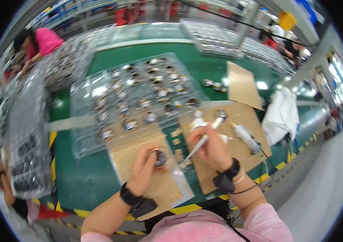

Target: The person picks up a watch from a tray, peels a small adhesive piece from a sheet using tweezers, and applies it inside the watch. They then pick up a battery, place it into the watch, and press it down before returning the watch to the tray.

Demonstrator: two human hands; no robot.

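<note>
My left hand (142, 167) is closed around a small round dark part (160, 158) with a coppery rim, held above a tan sheet (159, 191). In my right hand (212, 150) is a slim white tool (199, 146), tapered like tweezers. Its thin end slants down toward the left, near small tan squares (178, 152) lying between the sheet and a piece of cardboard (203, 173). Beyond my hands, a clear plastic tray (86, 139) holds rows of similar round parts. Another round part (220, 115) rests on the cardboard.
A white pen-shaped device (247, 138) with a cable lies on the cardboard. White cloth (282, 115) hangs at the right edge. Stacked plastic trays (30, 141) stand at left, where a person in pink (46, 42) works. More cardboard (242, 84) lies farther back on the green table (139, 46).
</note>
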